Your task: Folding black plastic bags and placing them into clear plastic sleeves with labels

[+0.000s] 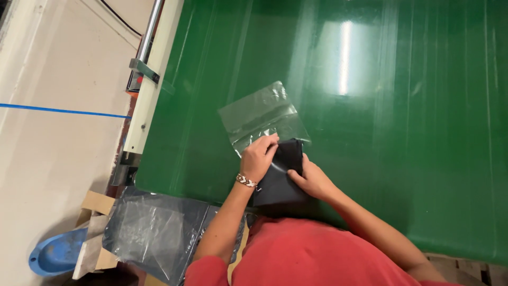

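Note:
A clear plastic bag (262,114) lies flat on the green belt (402,106), its near end over a folded dark cloth item (279,182). My left hand (259,156), with a beaded bracelet on the wrist, grips the bag's near edge at the cloth's upper left corner. My right hand (312,180) presses on the cloth's right side, fingers wrapped around its edge. The far tip of the cloth sits partly inside the bag's mouth.
A pile of clear plastic bags (153,230) rests on a cardboard box (95,233) at the lower left. A white frame rail (153,79) with a metal rod runs along the belt's left edge. A blue object (55,257) lies on the pale floor.

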